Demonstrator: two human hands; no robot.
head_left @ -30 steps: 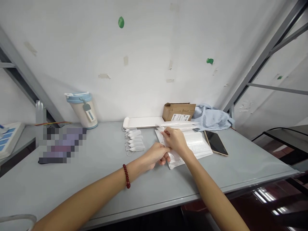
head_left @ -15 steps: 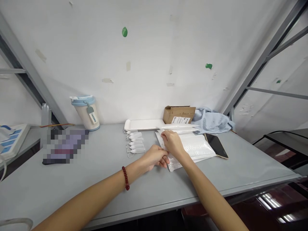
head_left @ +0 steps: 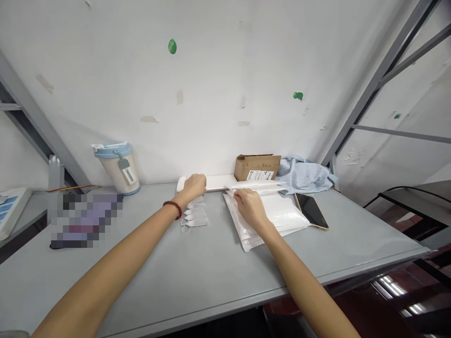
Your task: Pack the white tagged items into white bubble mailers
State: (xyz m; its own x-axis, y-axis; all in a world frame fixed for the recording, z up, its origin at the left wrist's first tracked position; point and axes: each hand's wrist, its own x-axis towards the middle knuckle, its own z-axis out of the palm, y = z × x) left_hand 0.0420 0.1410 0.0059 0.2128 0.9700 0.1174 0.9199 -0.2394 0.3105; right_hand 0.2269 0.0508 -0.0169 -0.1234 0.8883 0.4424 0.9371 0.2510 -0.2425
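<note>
My left hand [head_left: 194, 185], a red bead bracelet at its wrist, reaches over the far end of a row of small white pieces with string loops [head_left: 196, 220]. Its fingers are curled in front of a long, flat white piece [head_left: 221, 182] by the wall; whatever they hold is hidden. My right hand [head_left: 249, 205] is closed at the left edge of a stack of white bubble mailers [head_left: 282, 213], thumb and fingers pinching the edge of a mailer. The stack lies overlapped, some mailers slanting toward me.
Behind the mailers stands an open cardboard box [head_left: 258, 167] beside a crumpled light blue cloth [head_left: 305, 174]. A phone [head_left: 312, 211] lies to their right. At left are a cream tumbler with a blue lid [head_left: 118, 169] and a blurred purple item [head_left: 86, 220] on the grey table [head_left: 169, 277].
My left hand has left the mailers' near edge and moved left and away from me, over the small white pieces. My right hand stays at the mailers. The view has shifted slightly right.
</note>
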